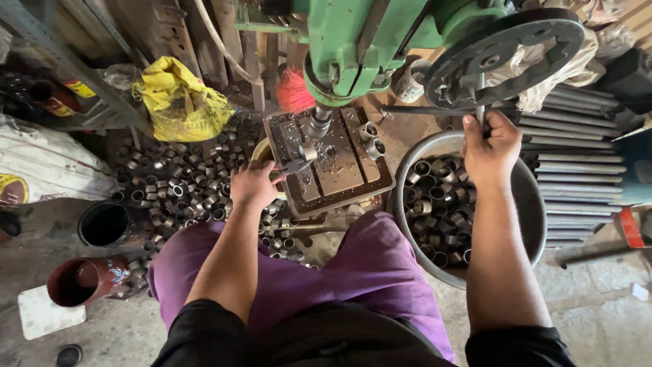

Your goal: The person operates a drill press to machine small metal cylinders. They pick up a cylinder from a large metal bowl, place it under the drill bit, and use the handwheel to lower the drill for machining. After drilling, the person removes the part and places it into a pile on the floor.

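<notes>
Metal ring (309, 151) held under the drill, lever gripped.

The left hand (252, 185) is closed on a clamp handle holding the ring on the drill's surface (339, 170); the right hand (490, 151) is wrapped tight around the feed lever (481, 112). Just below the right hand, a metal basin (530, 204) holds many rings; left of the left hand, loose rings (176, 183) heap on the floor beside an empty black pot (103, 224).

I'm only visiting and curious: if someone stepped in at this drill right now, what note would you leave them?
Left hand: holds a clamp handle at the drill table, steadying a metal ring under the spindle.
Right hand: grips the feed lever.
Two rings sit on the table's far side.
Basin on the right holds many rings; a pile of rings lies on the floor on the left. Which are drilled cannot be told.
</notes>
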